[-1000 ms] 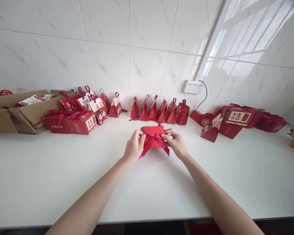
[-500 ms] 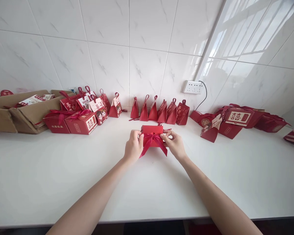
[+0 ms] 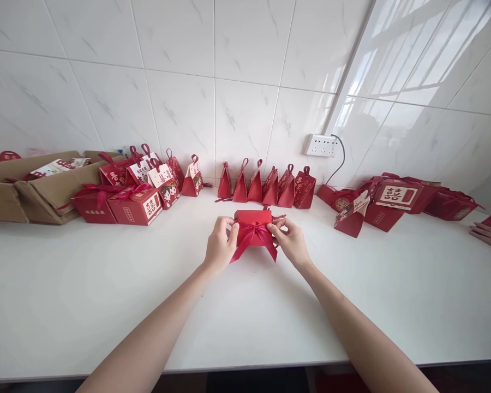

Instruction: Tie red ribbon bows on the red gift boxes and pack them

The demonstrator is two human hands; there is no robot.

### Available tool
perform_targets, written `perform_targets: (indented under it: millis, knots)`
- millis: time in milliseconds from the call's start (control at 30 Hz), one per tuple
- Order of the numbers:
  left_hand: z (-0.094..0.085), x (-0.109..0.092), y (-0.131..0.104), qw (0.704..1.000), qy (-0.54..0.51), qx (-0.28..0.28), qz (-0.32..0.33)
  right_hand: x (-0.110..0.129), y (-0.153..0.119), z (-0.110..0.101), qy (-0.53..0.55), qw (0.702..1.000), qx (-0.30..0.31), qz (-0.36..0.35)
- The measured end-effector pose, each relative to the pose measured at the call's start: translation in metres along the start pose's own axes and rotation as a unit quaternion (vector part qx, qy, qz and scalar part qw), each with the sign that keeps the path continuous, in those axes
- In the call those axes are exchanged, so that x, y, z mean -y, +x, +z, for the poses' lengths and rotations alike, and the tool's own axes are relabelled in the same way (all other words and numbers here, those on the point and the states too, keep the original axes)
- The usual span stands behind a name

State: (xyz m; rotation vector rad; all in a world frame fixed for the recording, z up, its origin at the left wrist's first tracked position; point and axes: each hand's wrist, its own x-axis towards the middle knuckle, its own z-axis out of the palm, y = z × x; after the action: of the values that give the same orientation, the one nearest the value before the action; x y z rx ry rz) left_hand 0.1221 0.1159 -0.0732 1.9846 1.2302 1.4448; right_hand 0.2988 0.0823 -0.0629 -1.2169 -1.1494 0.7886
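The red box [image 3: 252, 226] has slid a touch toward the wall since a second ago. Left hand [image 3: 220, 245] and right hand [image 3: 291, 242] pinch its ribbon bow [image 3: 254, 236] between fingertips, on the white counter [image 3: 106, 295].

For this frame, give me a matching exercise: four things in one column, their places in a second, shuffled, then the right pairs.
Things:
1. red box with ribbon bow
2. cardboard carton
3. wall socket
4. another person's hand

Places:
A. on the tiled wall, right of the middle, with a cable running down
B. at the right edge of the table
C. at the left end of the table, by the wall
D. between the left hand and right hand, mid-table

Pairs: 1-D, 2-C, 3-A, 4-B
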Motion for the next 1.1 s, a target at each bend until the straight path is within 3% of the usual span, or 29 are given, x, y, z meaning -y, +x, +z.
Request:
perform_targets:
  millis: [133, 300, 467, 533, 600, 733, 833, 967, 1033, 1100]
  knots:
    - [-0.001, -0.006, -0.002, 0.999, -0.028, -0.009, -0.035, 0.0, 0.001, -0.003, -0.013, 0.999, 0.038, -0.02]
    - [-0.003, -0.006, 0.0, 0.999, -0.043, -0.013, -0.026, -0.002, 0.001, -0.011, -0.18, 0.959, 0.122, -0.182]
    - [-0.007, -0.003, 0.002, 0.999, -0.046, -0.015, -0.003, -0.006, 0.0, -0.012, -0.221, 0.945, 0.163, -0.178]
    - [-0.007, -0.005, 0.001, 0.998, -0.036, -0.039, 0.046, -0.008, -0.001, -0.01, -0.236, 0.944, 0.142, -0.184]
    - [-0.008, -0.008, -0.001, 0.988, -0.009, -0.058, 0.142, -0.011, -0.001, -0.006, -0.243, 0.942, 0.12, -0.196]
    - [-0.007, -0.015, -0.006, 0.94, 0.057, -0.011, 0.337, -0.015, -0.001, -0.001, -0.248, 0.935, 0.104, -0.229]
    - [-0.006, -0.016, -0.007, 0.918, 0.072, 0.002, 0.391, -0.015, -0.002, 0.0, -0.26, 0.928, 0.095, -0.249]
    - [-0.007, -0.016, -0.007, 0.925, 0.059, 0.011, 0.376, -0.015, -0.004, 0.0, -0.245, 0.933, 0.096, -0.247]
    - [-0.009, -0.016, -0.005, 0.948, 0.034, 0.01, 0.316, -0.013, -0.004, 0.0, -0.235, 0.939, 0.098, -0.232]
    - [-0.011, -0.015, -0.002, 0.976, -0.007, -0.025, 0.217, -0.01, -0.004, 0.0, -0.211, 0.952, 0.088, -0.203]
